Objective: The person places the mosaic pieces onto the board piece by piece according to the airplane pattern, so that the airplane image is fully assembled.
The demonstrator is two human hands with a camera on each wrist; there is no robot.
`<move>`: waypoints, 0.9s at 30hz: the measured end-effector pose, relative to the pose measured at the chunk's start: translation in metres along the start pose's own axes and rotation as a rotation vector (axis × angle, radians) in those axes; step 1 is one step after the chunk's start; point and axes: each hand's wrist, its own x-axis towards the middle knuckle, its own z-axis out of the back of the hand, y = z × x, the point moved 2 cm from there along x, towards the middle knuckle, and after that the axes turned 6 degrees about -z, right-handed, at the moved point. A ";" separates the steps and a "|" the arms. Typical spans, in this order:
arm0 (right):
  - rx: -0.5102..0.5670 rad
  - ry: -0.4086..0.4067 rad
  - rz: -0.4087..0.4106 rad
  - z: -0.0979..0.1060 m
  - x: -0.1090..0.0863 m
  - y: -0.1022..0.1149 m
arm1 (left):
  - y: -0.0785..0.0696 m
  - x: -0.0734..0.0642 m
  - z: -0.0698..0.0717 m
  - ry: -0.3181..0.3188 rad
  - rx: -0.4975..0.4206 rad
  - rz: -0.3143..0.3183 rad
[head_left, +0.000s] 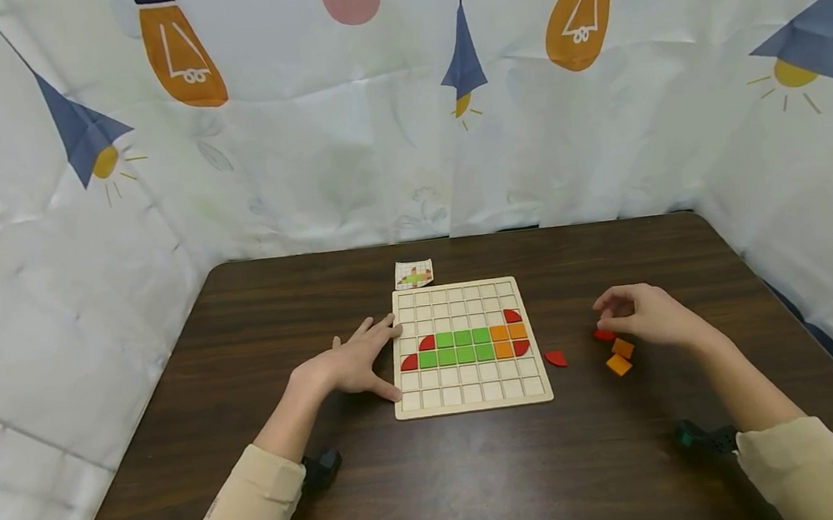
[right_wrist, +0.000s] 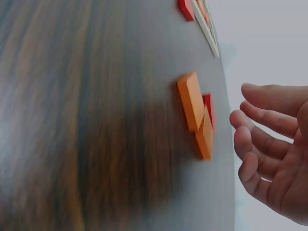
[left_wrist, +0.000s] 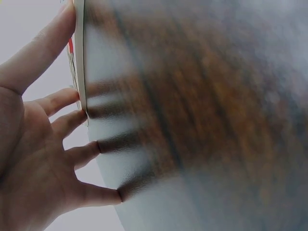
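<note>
A pale wooden grid board (head_left: pixel 470 393) lies mid-table, carrying rows of green squares (head_left: pixel 464 347), orange squares at the right end and red quarter-round pieces at both ends. My left hand (head_left: pixel 354 362) spreads its fingers along the board's left edge, thumb and fingertips touching it. Off to the right, my right hand (head_left: pixel 648 315) hovers with loosely bent fingers and nothing between them. Just by it lie two orange squares (right_wrist: pixel 191 102) and a red piece (right_wrist: pixel 209 107), partly covered by the hand in the head view. Another red quarter-round piece (head_left: pixel 556 359) lies beside the board's right edge.
A small picture card (head_left: pixel 414 274) with a coloured grid pattern lies at the board's top left corner. The dark wood table (head_left: pixel 483 480) meets a white printed curtain (head_left: pixel 378 172) at the back and sides.
</note>
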 end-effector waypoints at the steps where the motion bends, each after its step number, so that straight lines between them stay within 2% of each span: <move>1: -0.003 0.004 -0.005 0.001 -0.002 -0.002 | 0.000 0.000 0.000 -0.001 0.001 0.001; 11: -0.008 0.079 -0.024 0.005 -0.012 -0.019 | 0.001 -0.001 0.001 -0.005 0.004 0.004; 21: 0.046 0.174 -0.052 0.006 -0.020 -0.027 | 0.001 0.000 0.000 -0.009 0.003 -0.004; 27: 0.033 0.182 -0.030 0.007 -0.019 -0.027 | 0.002 0.000 -0.001 -0.009 0.003 -0.006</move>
